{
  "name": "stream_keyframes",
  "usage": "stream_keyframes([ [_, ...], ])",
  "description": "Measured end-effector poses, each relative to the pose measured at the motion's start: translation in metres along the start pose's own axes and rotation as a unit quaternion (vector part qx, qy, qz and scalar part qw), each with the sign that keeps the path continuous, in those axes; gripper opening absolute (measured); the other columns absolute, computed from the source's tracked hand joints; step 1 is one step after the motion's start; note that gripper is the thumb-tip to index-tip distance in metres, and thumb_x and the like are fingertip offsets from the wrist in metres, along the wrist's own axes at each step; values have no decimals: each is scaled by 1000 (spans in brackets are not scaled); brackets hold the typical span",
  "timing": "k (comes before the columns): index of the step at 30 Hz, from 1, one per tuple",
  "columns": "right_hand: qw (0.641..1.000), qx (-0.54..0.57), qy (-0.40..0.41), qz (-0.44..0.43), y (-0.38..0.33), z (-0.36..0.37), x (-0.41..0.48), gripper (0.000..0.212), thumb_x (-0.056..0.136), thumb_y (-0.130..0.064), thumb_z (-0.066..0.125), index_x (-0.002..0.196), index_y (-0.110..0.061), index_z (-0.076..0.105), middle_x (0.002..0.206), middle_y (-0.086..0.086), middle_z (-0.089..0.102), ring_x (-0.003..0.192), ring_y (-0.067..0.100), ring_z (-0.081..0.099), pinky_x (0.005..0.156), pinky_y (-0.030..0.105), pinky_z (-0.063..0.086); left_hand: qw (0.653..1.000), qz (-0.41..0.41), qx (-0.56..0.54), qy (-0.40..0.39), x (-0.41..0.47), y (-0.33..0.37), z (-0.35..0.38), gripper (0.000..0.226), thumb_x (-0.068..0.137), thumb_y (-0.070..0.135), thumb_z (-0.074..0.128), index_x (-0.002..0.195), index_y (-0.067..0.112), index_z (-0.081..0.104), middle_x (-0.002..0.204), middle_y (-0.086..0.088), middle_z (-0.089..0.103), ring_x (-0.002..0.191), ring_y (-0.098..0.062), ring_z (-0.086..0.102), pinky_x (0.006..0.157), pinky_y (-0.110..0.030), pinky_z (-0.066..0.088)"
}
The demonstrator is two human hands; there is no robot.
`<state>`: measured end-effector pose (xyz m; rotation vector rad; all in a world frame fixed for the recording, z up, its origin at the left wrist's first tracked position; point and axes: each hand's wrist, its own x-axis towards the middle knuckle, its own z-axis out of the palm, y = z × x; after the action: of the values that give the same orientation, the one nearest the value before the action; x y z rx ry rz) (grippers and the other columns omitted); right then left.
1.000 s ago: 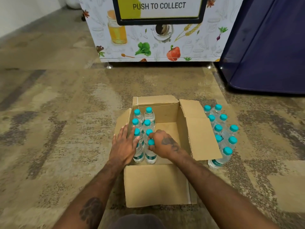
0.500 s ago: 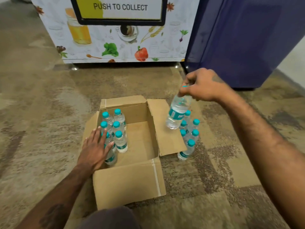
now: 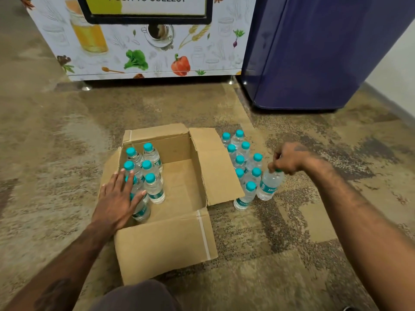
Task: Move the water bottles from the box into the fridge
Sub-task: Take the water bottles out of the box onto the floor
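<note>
Bottle (image 3: pixel 269 184) upright beside the floor cluster (image 3: pixel 243 162), its cap pinched under the right hand (image 3: pixel 289 158); left hand (image 3: pixel 119 198) flat on boxed bottles (image 3: pixel 146 169).

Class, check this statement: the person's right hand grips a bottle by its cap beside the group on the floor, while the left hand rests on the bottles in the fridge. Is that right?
One detail is wrong. In the head view the left hand rests on bottles inside the open cardboard box, not in the fridge, which is shut. The right hand does grip a bottle by its cap, beside the floor group.
</note>
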<state>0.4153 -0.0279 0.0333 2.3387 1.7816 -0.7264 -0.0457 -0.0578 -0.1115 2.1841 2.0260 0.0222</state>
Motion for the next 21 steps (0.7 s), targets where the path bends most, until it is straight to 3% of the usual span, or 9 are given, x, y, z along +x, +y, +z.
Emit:
stream_keyframes([
  [5,998,8,-49,27,-1,37,13,23,79,-30,77,86,-11,66,82,6,71,68,18,69,56,28,57,1000,4,19,6,-1,0,0,89,85,78,-3,156,25,-5,164,-5,-4,151,-23,-2,119,-50,4],
  [10,997,-6,-64,45,1,67,14,22,82,-31,74,89,-13,64,82,2,68,66,12,67,50,21,48,999,12,32,12,-1,1,0,88,86,77,-3,156,24,-5,165,-5,-3,151,-23,-1,120,-48,5],
  [14,996,20,-66,52,1,71,21,27,81,-32,76,93,-11,65,85,4,70,69,14,70,62,27,59,1000,16,16,9,-2,2,-1,89,86,78,-1,157,23,-3,165,-5,-3,152,-23,-1,118,-45,4],
  [18,989,-33,-115,88,-11,55,14,39,79,-40,76,100,-9,65,84,2,66,74,15,68,57,24,54,1000,8,12,7,-2,3,-2,83,91,75,8,157,25,-5,165,-4,-4,151,-21,-3,119,-45,3],
  [19,987,-90,-100,92,-20,49,11,42,80,-44,74,102,-10,64,84,1,64,77,14,65,60,25,52,1000,5,14,5,-2,3,-3,82,92,73,9,156,25,-6,165,-4,-6,151,-21,-4,119,-44,2],
  [21,980,-192,12,49,-47,40,6,37,85,-47,67,100,-14,63,85,-1,59,83,14,59,70,27,50,1000,4,26,1,-2,4,-2,82,92,73,9,156,25,-9,165,-3,-8,151,-20,-6,118,-43,-1],
])
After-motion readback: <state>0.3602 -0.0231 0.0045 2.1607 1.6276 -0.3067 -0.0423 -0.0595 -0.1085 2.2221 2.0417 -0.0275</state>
